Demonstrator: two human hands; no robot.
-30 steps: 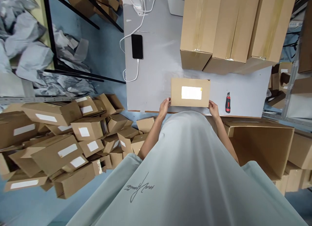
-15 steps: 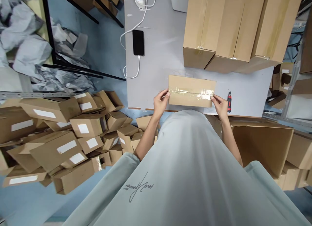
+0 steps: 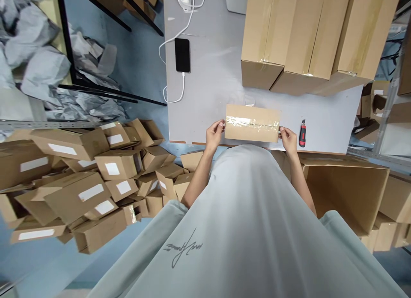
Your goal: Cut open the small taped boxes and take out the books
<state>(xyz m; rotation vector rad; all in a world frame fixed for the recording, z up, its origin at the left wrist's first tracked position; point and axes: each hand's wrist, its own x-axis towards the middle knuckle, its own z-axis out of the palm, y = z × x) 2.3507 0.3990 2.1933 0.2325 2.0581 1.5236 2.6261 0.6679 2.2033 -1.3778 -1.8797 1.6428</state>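
Observation:
A small cardboard box (image 3: 252, 133) with shiny clear tape along its top is near the table's front edge, level between my hands. My left hand (image 3: 214, 135) has its thumb and fingers closed at the box's left end. At the right end, my right hand (image 3: 288, 139) pinches the box's edge with bent fingers. The exact grip at each end is partly hidden. To the right of my right hand, a red and black box cutter (image 3: 302, 133) lies on the grey table (image 3: 205, 84).
Large taped cartons (image 3: 289, 37) occupy the table's back right. A black phone (image 3: 183, 55) with a white cable (image 3: 180, 96) lies left. Below the table's right side is an open carton (image 3: 343, 191); many small boxes (image 3: 73, 195) are piled at left. Grey bags (image 3: 35, 41) fill a rack.
The small box looks smaller and slightly nearer my body, apparently lower. Its taped top is angled differently. Both hands have stayed at its ends and moved a little closer together.

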